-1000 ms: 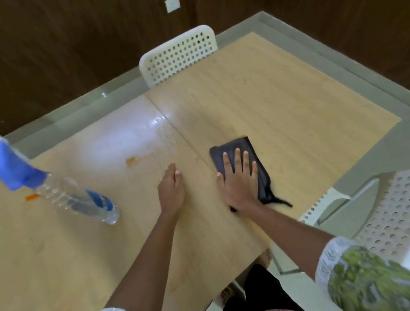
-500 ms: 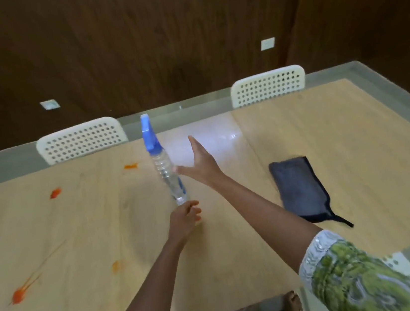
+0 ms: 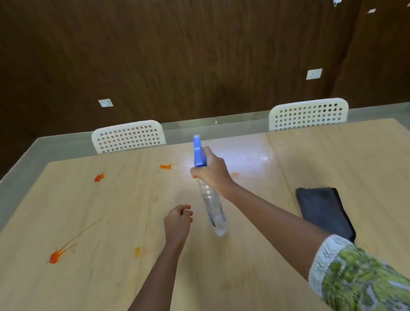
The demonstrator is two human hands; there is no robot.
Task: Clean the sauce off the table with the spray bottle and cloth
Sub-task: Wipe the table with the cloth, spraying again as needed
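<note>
Gripping the spray bottle [image 3: 209, 194] high at its neck, our right hand [image 3: 212, 172] curls its fingers round it so the blue nozzle faces the far sauce spots [image 3: 165, 166]; our left hand [image 3: 177, 223] hovers loosely curled, holding nothing; the cloth [image 3: 323, 211] lies on the desk [image 3: 86, 288] to the right, ready for wiping.

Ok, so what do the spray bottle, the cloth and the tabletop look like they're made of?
Spray bottle: clear, ribbed plastic body with an opaque blue plastic head. Cloth: dark, matte fabric, folded flat, possibly microfibre. Table: pale wood-grain top, likely laminate, smooth enough to reflect light glare.
</note>
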